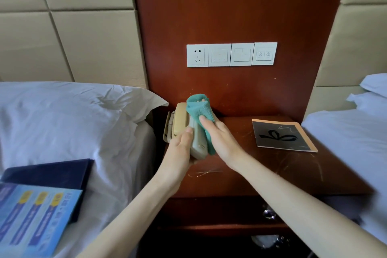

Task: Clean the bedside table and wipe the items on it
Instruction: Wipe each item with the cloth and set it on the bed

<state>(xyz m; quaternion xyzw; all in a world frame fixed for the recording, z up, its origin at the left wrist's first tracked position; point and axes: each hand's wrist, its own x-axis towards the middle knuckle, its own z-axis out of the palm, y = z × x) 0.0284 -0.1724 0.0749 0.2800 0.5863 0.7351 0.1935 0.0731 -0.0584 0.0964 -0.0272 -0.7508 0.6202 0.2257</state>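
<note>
A beige telephone point(179, 120) is tilted up on its side at the back left of the dark wooden bedside table point(240, 176). My left hand point(181, 148) grips the phone's near end. My right hand point(219, 134) presses a teal cloth point(198, 109) against the phone's right face; the cloth wraps over its top. A black booklet point(282, 135) with an orange edge lies flat on the table's right side.
White pillows and beds flank the table on both sides. A dark blue folder point(50, 174) and a light blue leaflet point(35, 216) lie on the left bed. A row of white wall switches and a socket point(231, 54) sits on the wooden panel behind.
</note>
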